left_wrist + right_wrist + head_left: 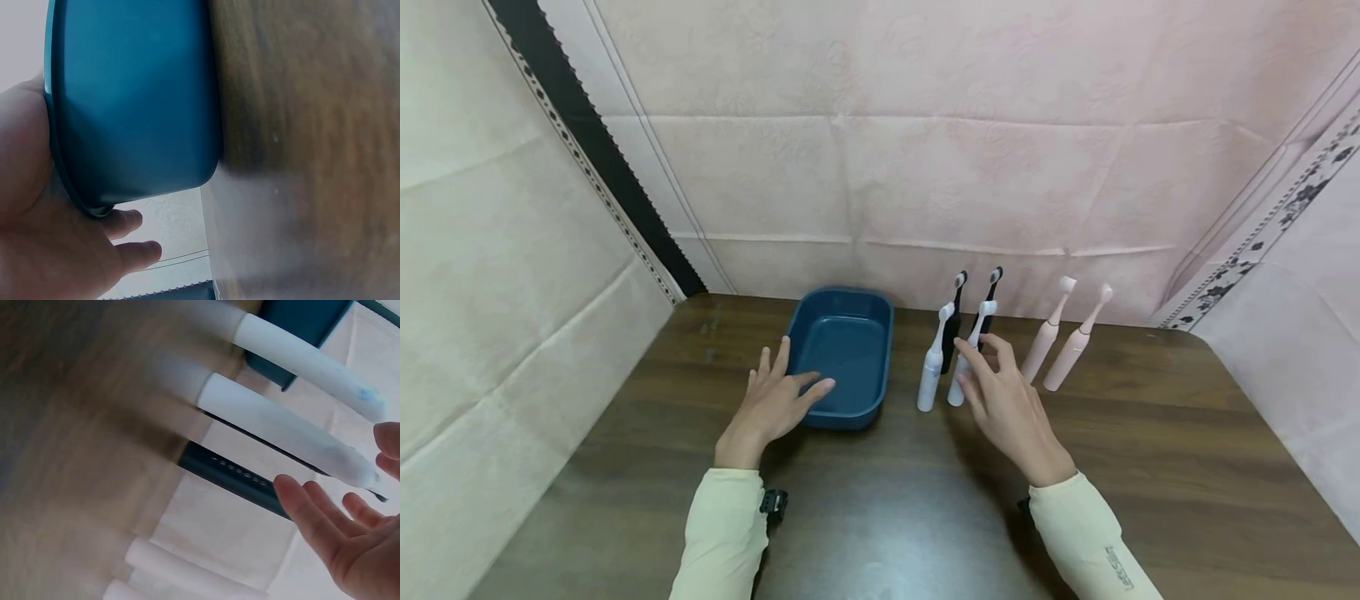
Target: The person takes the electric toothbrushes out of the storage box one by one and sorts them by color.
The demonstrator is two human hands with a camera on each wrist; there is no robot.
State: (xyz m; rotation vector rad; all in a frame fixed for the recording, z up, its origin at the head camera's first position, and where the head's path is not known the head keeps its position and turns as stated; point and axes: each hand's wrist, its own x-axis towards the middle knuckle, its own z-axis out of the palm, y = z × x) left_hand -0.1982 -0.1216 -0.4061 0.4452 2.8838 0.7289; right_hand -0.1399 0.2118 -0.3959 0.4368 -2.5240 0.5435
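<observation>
My left hand (769,406) is at the near left side of a blue plastic basin (838,358), its fingers spread along the rim. In the left wrist view the palm lies beside the basin's outer wall (137,100). My right hand (1011,408) is at the right-hand white electric toothbrush (958,390), thumb and fingers loosely bent on either side of its upper part. The right wrist view shows gaps between the fingers and that white handle (269,422). Another white electric toothbrush (929,379) stands upright to the left.
Two black electric toothbrushes (952,325) stand behind the white ones. Two pink electric toothbrushes (1067,360) stand upright to the right of my right hand. All are on a dark wooden table (880,517). A pale cloth (925,183) hangs behind the table and along its sides.
</observation>
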